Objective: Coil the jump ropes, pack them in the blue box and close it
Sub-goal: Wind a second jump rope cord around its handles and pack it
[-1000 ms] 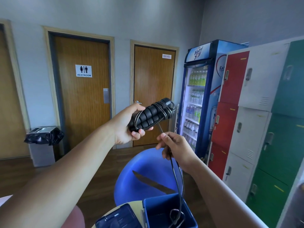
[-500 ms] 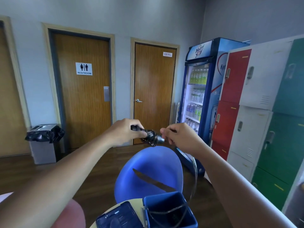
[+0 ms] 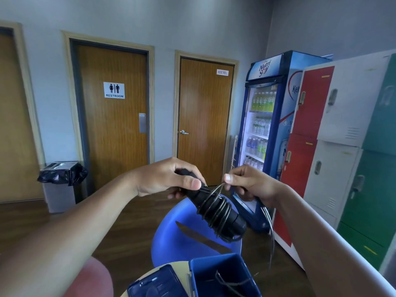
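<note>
My left hand (image 3: pixel 169 181) grips the black jump rope handles (image 3: pixel 216 209), which point down and to the right with several turns of thin cord wound around them. My right hand (image 3: pixel 246 185) pinches the cord (image 3: pixel 270 219) just right of the handles; from there the loose cord hangs down past my right wrist. The open blue box (image 3: pixel 214 275) stands at the bottom edge on a pale round table, with some dark cord lying inside it. Its dark blue lid (image 3: pixel 154 284) lies flat to the left of the box.
A blue chair (image 3: pixel 182 239) stands right behind the table. Red, white and green lockers (image 3: pixel 342 146) line the right side, with a drinks fridge (image 3: pixel 263 129) beside them. Two wooden doors and a lined bin (image 3: pixel 60 185) are at the back wall. A pink seat (image 3: pixel 92 279) is at lower left.
The handles swung from pointing up-right, through end-on, to pointing down-right. My right hand rose from below the handles to beside them, carrying the cord around.
</note>
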Action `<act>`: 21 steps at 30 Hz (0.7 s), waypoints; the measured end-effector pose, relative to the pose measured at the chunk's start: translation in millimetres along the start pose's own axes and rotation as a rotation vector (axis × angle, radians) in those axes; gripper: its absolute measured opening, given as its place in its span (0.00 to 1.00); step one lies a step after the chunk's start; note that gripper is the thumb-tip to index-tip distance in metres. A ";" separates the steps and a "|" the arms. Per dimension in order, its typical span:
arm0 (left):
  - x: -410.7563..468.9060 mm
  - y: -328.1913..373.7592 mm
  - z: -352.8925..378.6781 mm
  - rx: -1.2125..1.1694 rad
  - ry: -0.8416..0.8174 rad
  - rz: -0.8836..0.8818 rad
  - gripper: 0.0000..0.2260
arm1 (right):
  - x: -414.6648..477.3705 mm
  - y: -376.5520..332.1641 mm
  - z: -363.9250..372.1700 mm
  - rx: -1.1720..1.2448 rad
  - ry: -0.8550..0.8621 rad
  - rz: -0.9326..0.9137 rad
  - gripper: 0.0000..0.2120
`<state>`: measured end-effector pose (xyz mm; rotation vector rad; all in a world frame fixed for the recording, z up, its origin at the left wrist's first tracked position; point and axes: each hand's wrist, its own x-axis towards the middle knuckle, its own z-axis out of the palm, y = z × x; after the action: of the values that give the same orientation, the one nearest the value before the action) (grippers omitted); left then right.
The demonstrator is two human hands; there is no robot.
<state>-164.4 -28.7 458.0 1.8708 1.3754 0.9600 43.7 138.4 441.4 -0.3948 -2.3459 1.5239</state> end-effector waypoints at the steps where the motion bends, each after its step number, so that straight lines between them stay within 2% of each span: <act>1: -1.7 0.7 -1.0 -0.036 0.002 0.012 0.14 | 0.2 6.6 1.1 0.106 -0.049 -0.043 0.23; 4: -5.5 0.7 -6.6 -0.130 0.024 0.016 0.14 | -1.1 21.4 3.8 0.354 -0.141 -0.139 0.22; 7: -7.1 -2.0 -11.7 -0.160 0.032 0.010 0.21 | -2.4 25.6 3.8 0.387 -0.182 -0.149 0.19; 12: -10.5 -9.2 -13.1 -0.181 0.026 -0.011 0.23 | -4.9 14.4 2.6 0.236 -0.129 -0.131 0.14; 15: -10.6 -9.1 -12.1 -0.146 0.022 -0.025 0.22 | -2.6 6.1 2.7 0.009 -0.043 -0.139 0.08; 18: -9.7 -5.5 -8.6 -0.034 -0.007 -0.057 0.19 | 1.3 0.5 2.4 -0.199 -0.046 -0.108 0.04; 21: -9.6 -4.8 -4.2 -0.042 -0.026 -0.061 0.20 | -0.6 -0.2 6.2 -0.086 -0.103 -0.065 0.05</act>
<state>-172.2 -36.5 454.5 1.7939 1.3781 0.9242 41.7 133.0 439.1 -0.2626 -2.4842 1.4499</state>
